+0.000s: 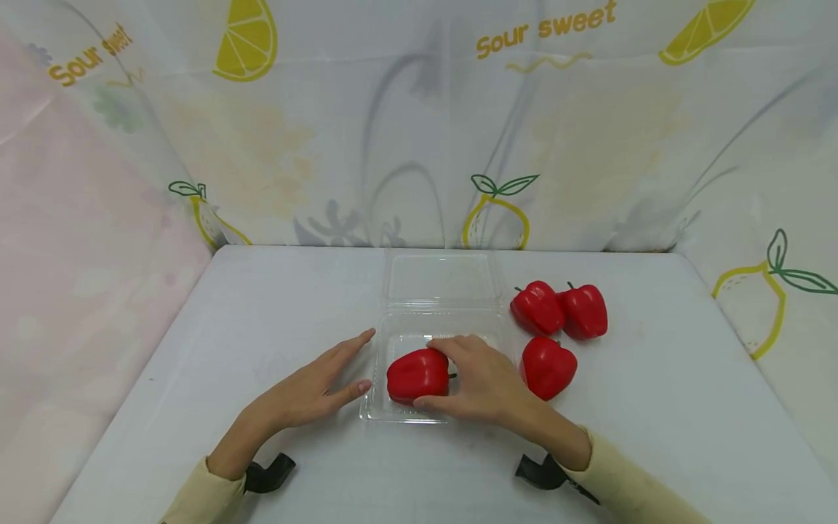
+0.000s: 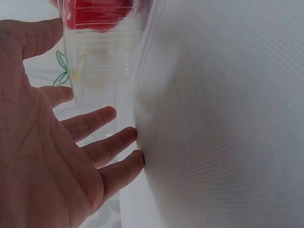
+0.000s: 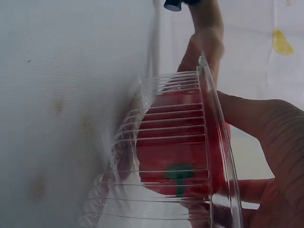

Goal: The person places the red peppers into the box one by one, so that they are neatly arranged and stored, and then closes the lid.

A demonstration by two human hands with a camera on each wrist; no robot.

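Observation:
A red bell pepper (image 1: pixel 417 376) lies on its side in the base of a clear plastic clamshell box (image 1: pixel 406 416), its green stem toward the right. My right hand (image 1: pixel 481 382) grips this pepper at the stem end, thumb on the near side and fingers on the far side. Through the box's ribbed wall, the right wrist view shows the same pepper (image 3: pixel 171 142) and its stem. At the box's left edge is my left hand (image 1: pixel 308 389), fingers spread and relaxed. In the left wrist view its thumb (image 2: pixel 45 38) is right at the rim.
The box's lid (image 1: pixel 441 280) lies folded back toward the rear of the white table (image 1: pixel 275 313). Right of the box are three more red peppers (image 1: pixel 538 308), one of them (image 1: pixel 548 367) close beside my right wrist. A patterned cloth (image 1: pixel 419 124) hangs behind the table.

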